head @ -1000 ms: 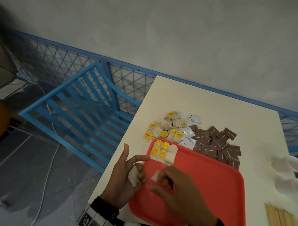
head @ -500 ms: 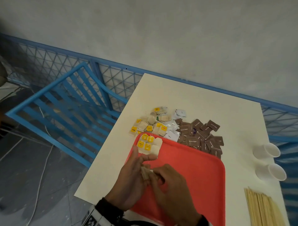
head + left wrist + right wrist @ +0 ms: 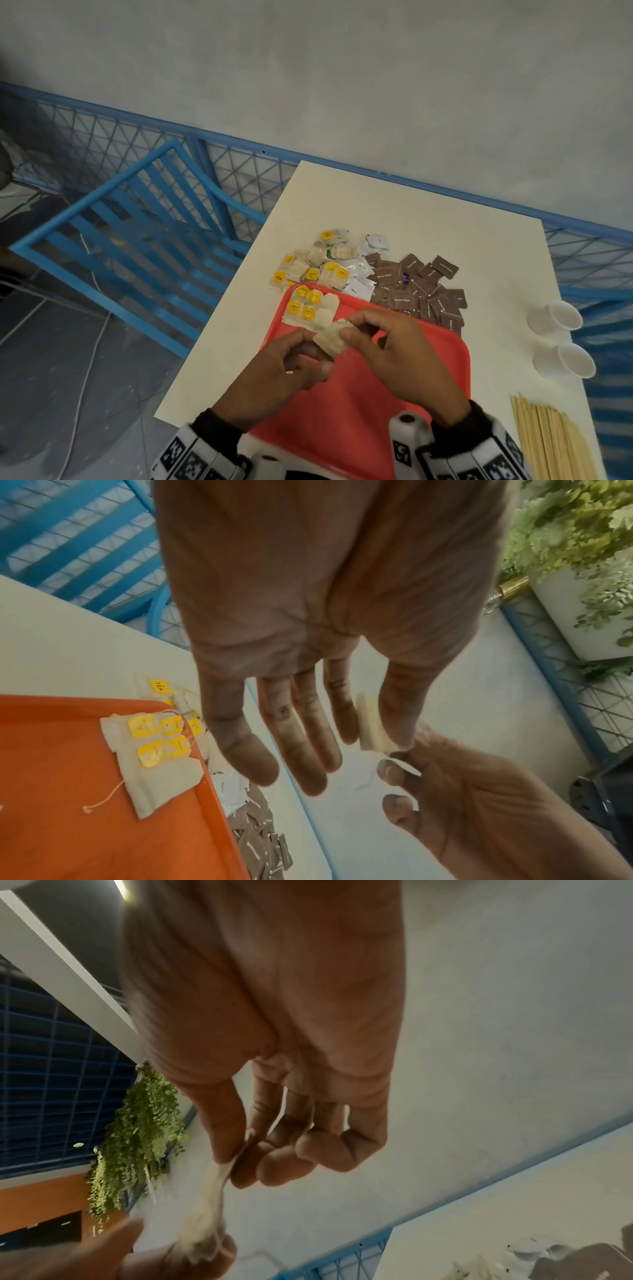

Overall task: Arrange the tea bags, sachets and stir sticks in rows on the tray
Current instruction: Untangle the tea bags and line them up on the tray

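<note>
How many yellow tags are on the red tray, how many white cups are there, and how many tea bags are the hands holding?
Yellow tags on the tray: 4
White cups: 2
Tea bag pinched between left hand and right hand: 1
Total: 7

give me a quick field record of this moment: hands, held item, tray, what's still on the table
left hand: pinches tea bag
right hand: pinches same tea bag
tea bag: held above tray, between both hands
tray: red, few tea bags in far left corner
loose tea bags: piled beyond tray
sachets: brown and white, unsorted
stir sticks: right of tray
cups: two, right edge
</note>
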Available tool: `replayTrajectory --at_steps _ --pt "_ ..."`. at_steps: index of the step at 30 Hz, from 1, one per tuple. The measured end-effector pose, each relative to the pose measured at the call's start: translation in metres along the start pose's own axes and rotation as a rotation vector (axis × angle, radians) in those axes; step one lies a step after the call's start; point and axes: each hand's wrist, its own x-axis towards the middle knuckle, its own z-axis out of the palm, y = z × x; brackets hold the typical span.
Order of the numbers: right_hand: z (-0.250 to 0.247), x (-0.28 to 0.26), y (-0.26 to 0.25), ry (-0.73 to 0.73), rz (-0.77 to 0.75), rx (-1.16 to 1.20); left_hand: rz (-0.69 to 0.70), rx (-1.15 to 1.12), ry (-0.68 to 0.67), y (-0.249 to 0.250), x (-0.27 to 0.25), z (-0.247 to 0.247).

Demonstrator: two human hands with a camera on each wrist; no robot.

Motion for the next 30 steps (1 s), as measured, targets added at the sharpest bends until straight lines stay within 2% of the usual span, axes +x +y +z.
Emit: replayTrajectory --at_steps 6,10,14,20,24,28,30 --pt "0.002 0.024 0.002 -0.019 -0.013 -0.128 0.032 -0.009 0.071 0.013 0.024 -0.011" --pt "0.006 0.042 0.003 0.046 0.058 -0.041 0.055 0.036 0.117 0.020 0.046 -0.018" --pt "0.008 0.053 0.003 0.125 0.100 0.053 0.077 -0.074 0.180 0.029 0.056 -0.022" --pt "0.003 0.069 0.003 0.198 0.174 0.250 0.015 -0.007 0.141 0.035 0.069 -0.027" --pt "0.002 0.075 0.001 0.242 0.225 0.403 0.017 -0.098 0.184 0.037 0.075 -0.031" --pt "0.007 0.076 0.005 0.163 0.224 0.371 0.005 -0.132 0.155 0.038 0.077 -0.032" --pt "0.009 0.076 0.008 0.172 0.221 0.372 -0.003 -0.118 0.124 0.038 0.078 -0.032"
